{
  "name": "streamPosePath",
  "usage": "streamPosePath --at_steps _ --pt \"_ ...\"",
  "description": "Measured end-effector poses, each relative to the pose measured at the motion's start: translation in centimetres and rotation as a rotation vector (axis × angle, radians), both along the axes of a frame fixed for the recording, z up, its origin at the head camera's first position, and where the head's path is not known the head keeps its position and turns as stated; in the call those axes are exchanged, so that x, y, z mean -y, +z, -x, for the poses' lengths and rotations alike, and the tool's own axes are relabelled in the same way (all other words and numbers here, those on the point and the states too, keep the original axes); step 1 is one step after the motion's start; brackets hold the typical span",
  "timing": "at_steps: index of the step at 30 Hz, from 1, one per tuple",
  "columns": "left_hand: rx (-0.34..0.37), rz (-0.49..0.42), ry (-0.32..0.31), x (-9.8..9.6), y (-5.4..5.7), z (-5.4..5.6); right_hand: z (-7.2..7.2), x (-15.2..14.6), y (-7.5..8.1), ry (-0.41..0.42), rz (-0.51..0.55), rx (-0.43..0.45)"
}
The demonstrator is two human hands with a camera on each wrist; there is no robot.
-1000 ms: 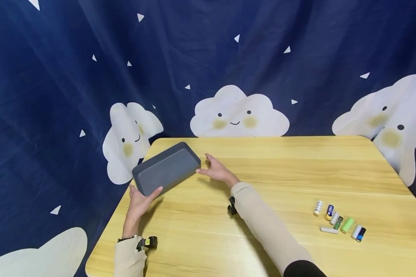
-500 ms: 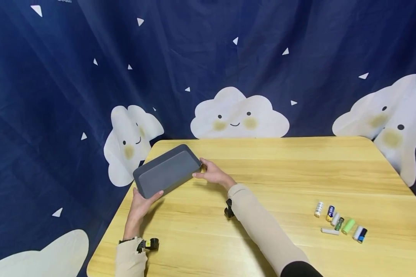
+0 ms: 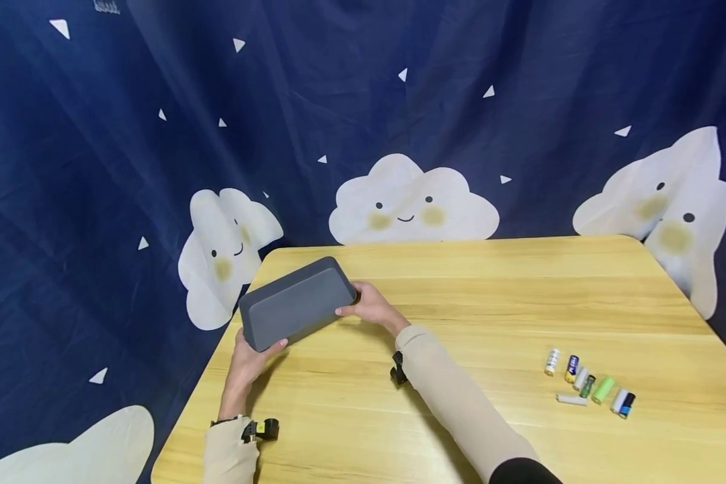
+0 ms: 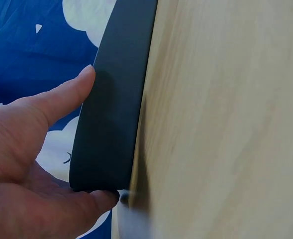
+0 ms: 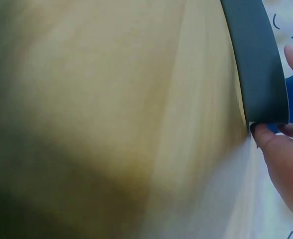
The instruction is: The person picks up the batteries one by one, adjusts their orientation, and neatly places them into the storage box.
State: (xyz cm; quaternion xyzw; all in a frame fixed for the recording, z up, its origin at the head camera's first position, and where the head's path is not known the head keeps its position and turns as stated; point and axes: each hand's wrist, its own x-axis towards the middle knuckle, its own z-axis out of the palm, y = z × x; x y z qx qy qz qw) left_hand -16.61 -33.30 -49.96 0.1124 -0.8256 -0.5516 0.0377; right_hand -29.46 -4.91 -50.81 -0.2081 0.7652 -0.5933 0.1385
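A dark grey rectangular tray (image 3: pixel 296 306) with low walls lies slantwise at the table's back left, nothing in it. My left hand (image 3: pixel 245 366) grips its near left corner, thumb along the front wall and fingers at the short end. At the opposite short end, my right hand (image 3: pixel 372 306) holds the near right corner, thumb against the front wall. The left wrist view shows the tray's outer wall (image 4: pixel 111 109) beside the thumb. In the right wrist view, fingers (image 5: pixel 268 139) meet the wall's lower corner. The fingers behind the ends are partly hidden.
Several loose batteries lie on the table's right side, among them a blue and yellow one (image 3: pixel 572 369), a green one (image 3: pixel 603 390) and a white one (image 3: pixel 571 399). Behind the wooden table (image 3: pixel 460 302) hangs a dark blue curtain (image 3: pixel 363 81) with cloud prints.
The right hand's fingers have come in from beside the tray onto its right end. The tray has shifted slightly right and nearer, the left hand staying on its corner.
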Motion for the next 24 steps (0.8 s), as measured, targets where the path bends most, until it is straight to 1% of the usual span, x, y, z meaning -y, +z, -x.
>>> streamPosePath --at_steps 4,7,11,13,18,21,24 --pt "0.005 0.044 -0.001 -0.2 -0.1 0.0 -0.1 -0.2 -0.3 -0.008 0.008 0.023" --pt "0.035 0.089 0.006 -0.4 0.0 0.0 0.0 -0.3 -0.6 -0.013 0.006 -0.010" --pt "0.062 0.130 -0.008 -0.9 0.3 0.2 0.3 -0.7 -0.7 -0.035 -0.004 -0.080" --pt "0.068 0.140 -0.013 -1.2 0.4 0.3 0.4 -0.8 -0.8 -0.042 -0.017 -0.111" --pt "0.066 0.150 -0.020 -1.6 0.5 0.4 0.2 -1.4 -0.7 -0.055 -0.028 -0.145" --pt "0.068 0.156 -0.034 -2.1 0.5 0.5 -0.3 -1.9 -0.5 -0.086 -0.047 -0.145" --pt "0.073 0.160 -0.041 -2.7 0.5 0.6 -0.7 -2.5 -0.3 -0.115 -0.089 -0.139"
